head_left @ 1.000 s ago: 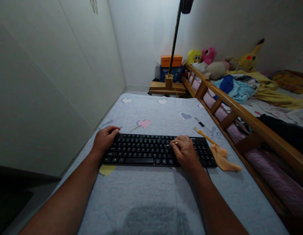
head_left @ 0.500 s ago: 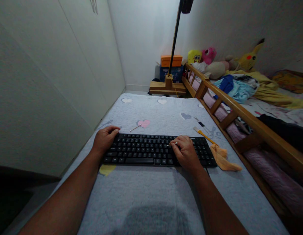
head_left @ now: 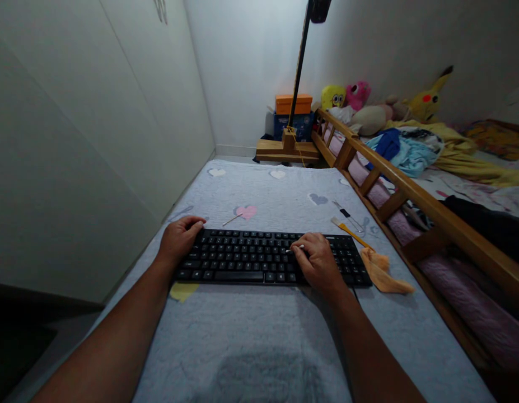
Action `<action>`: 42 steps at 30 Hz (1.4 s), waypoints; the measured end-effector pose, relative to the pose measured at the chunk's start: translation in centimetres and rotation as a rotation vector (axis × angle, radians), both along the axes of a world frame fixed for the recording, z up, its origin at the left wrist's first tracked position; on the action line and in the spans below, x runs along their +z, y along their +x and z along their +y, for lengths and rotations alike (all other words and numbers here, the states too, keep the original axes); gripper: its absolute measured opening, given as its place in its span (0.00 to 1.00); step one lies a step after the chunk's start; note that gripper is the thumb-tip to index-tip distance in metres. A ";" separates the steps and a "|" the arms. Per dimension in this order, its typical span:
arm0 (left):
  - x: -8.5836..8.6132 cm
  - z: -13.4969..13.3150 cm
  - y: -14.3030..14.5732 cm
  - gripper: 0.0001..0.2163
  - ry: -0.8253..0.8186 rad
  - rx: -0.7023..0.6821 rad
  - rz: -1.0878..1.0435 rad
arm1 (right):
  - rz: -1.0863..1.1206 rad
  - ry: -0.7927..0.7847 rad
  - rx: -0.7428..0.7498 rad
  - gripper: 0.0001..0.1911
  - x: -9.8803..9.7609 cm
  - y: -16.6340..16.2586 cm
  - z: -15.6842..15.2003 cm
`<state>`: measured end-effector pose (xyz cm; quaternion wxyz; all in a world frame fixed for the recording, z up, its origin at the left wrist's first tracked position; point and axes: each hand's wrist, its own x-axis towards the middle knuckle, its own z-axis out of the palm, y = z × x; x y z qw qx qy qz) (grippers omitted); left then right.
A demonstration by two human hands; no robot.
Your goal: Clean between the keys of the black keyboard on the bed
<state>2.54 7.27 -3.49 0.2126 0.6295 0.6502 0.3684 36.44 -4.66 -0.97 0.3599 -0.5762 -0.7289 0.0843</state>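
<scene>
A black keyboard [head_left: 240,258] lies flat on the pale blue, heart-patterned cloth. My left hand [head_left: 178,239] is closed around its upper left corner, thumb on top. Over the right part of the keys, my right hand [head_left: 317,258] pinches a cotton swab [head_left: 289,251], whose tip points left, down at the keys. Beyond the keyboard lies a second cotton swab [head_left: 233,219]. To the right are a brush with a yellow handle [head_left: 355,235], a wire tool with a black collar [head_left: 345,213] and a crumpled orange cloth [head_left: 380,273].
A wooden bed rail [head_left: 385,170] runs along the right side, with bedding and plush toys behind it. White cabinet doors [head_left: 116,129] stand at the left. A black pole on a wooden base [head_left: 270,149] and an orange box [head_left: 293,104] are at the far wall.
The swab's tip has shifted very slightly over the keys. My left hand and the keyboard have stayed in place.
</scene>
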 end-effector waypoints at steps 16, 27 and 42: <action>0.2 -0.1 0.1 0.16 0.002 0.002 -0.010 | 0.001 -0.007 -0.003 0.11 0.0 -0.1 0.0; 0.2 -0.2 0.2 0.15 0.003 0.004 -0.012 | -0.004 -0.005 -0.010 0.10 -0.1 0.0 0.0; 0.1 -0.1 0.1 0.15 0.011 -0.002 -0.026 | -0.003 -0.025 0.016 0.12 0.3 -0.1 -0.2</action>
